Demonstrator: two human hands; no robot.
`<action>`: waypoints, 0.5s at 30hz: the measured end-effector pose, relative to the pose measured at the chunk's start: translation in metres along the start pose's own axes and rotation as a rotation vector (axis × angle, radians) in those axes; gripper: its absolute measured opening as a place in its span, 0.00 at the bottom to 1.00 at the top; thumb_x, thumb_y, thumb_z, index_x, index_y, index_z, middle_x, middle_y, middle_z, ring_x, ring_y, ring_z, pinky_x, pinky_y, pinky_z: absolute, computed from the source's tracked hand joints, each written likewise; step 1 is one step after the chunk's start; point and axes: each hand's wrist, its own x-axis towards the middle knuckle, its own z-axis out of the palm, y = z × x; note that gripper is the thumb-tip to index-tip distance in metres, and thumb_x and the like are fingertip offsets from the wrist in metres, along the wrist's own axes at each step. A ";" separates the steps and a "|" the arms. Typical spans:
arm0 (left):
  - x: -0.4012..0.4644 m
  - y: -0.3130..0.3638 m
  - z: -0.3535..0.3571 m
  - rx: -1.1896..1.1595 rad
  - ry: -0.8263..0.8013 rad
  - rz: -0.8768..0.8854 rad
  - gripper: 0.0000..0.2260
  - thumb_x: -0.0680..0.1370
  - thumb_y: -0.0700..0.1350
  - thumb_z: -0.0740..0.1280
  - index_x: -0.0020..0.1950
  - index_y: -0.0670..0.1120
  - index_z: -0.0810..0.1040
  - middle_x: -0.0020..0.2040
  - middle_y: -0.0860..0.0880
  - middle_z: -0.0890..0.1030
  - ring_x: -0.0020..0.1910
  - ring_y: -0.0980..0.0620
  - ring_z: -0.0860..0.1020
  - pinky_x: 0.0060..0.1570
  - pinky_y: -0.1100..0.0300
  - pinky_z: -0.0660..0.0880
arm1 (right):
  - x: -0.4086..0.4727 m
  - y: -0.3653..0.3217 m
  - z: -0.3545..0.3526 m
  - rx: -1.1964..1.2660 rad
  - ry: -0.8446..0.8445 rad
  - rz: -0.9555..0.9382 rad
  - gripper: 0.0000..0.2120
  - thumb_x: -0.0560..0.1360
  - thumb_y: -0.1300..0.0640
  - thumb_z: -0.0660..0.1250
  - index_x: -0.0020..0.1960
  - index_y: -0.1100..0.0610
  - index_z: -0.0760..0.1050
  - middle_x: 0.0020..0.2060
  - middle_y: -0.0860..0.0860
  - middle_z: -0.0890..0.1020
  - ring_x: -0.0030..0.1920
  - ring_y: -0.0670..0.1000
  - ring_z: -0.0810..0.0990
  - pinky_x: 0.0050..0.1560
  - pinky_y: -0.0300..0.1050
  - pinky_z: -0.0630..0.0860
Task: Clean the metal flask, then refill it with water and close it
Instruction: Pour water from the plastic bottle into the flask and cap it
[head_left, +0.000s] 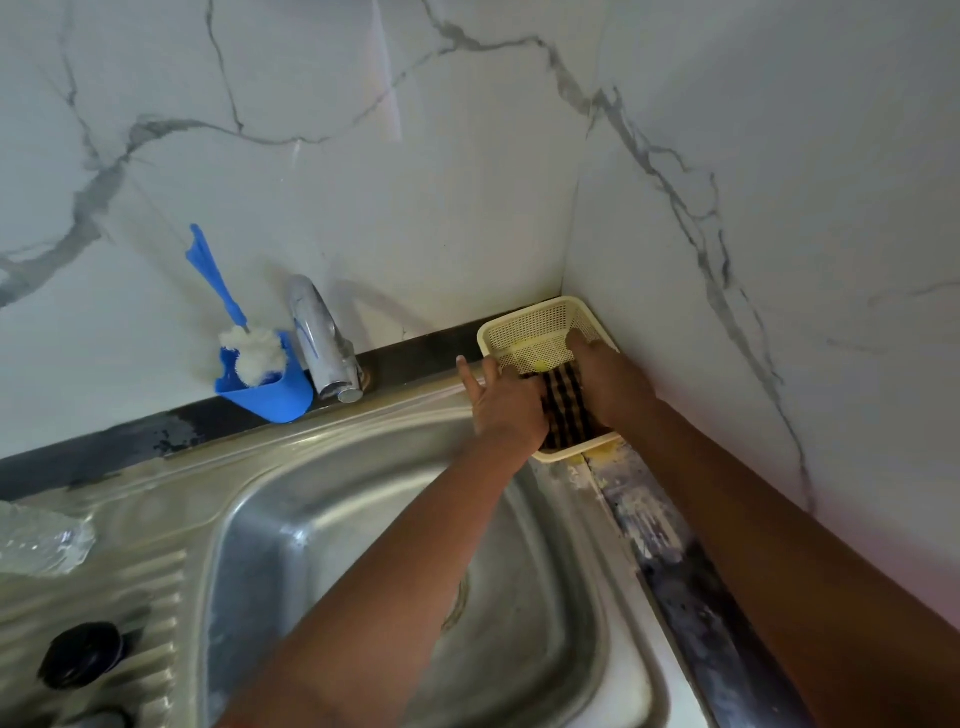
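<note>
The metal flask itself does not show. A round black cap (83, 654) lies on the ribbed drainboard at the lower left. Both my hands reach into a cream plastic basket (524, 322) in the wall corner, right of the sink. My left hand (501, 405) has straight, spread fingers and rests against the left side of a dark checked cloth (566, 415) lying in the basket. My right hand (608, 382) lies on the cloth's right side with its fingers stretched toward the basket's back. Something yellow (540, 364) peeks out under the cloth.
A steel sink (322, 530) lies below my arms, with a chrome tap (322, 338) behind it. Left of the tap, a blue holder (275, 400) carries a blue-handled brush with a white head. Crumpled clear plastic (41, 540) sits at the left edge. Marble walls close in behind and on the right.
</note>
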 end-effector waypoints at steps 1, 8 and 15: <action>0.001 0.000 0.002 0.027 -0.013 -0.005 0.09 0.78 0.51 0.66 0.57 0.56 0.81 0.62 0.47 0.76 0.75 0.39 0.56 0.68 0.33 0.29 | 0.000 -0.001 0.002 -0.043 -0.003 -0.018 0.27 0.77 0.64 0.60 0.75 0.56 0.57 0.58 0.59 0.76 0.53 0.61 0.79 0.44 0.49 0.74; 0.007 0.003 0.001 0.033 -0.030 -0.009 0.09 0.77 0.50 0.67 0.57 0.55 0.82 0.73 0.44 0.58 0.77 0.39 0.48 0.71 0.33 0.33 | -0.001 -0.010 -0.004 -0.269 0.051 -0.080 0.17 0.78 0.64 0.62 0.67 0.59 0.68 0.61 0.57 0.73 0.61 0.58 0.74 0.50 0.50 0.75; -0.063 -0.029 0.007 -0.653 0.544 0.175 0.13 0.75 0.37 0.70 0.59 0.46 0.79 0.53 0.48 0.74 0.53 0.50 0.75 0.50 0.55 0.76 | -0.050 -0.018 -0.009 -0.032 0.532 -0.127 0.07 0.66 0.68 0.71 0.42 0.61 0.76 0.41 0.59 0.77 0.38 0.60 0.76 0.33 0.48 0.72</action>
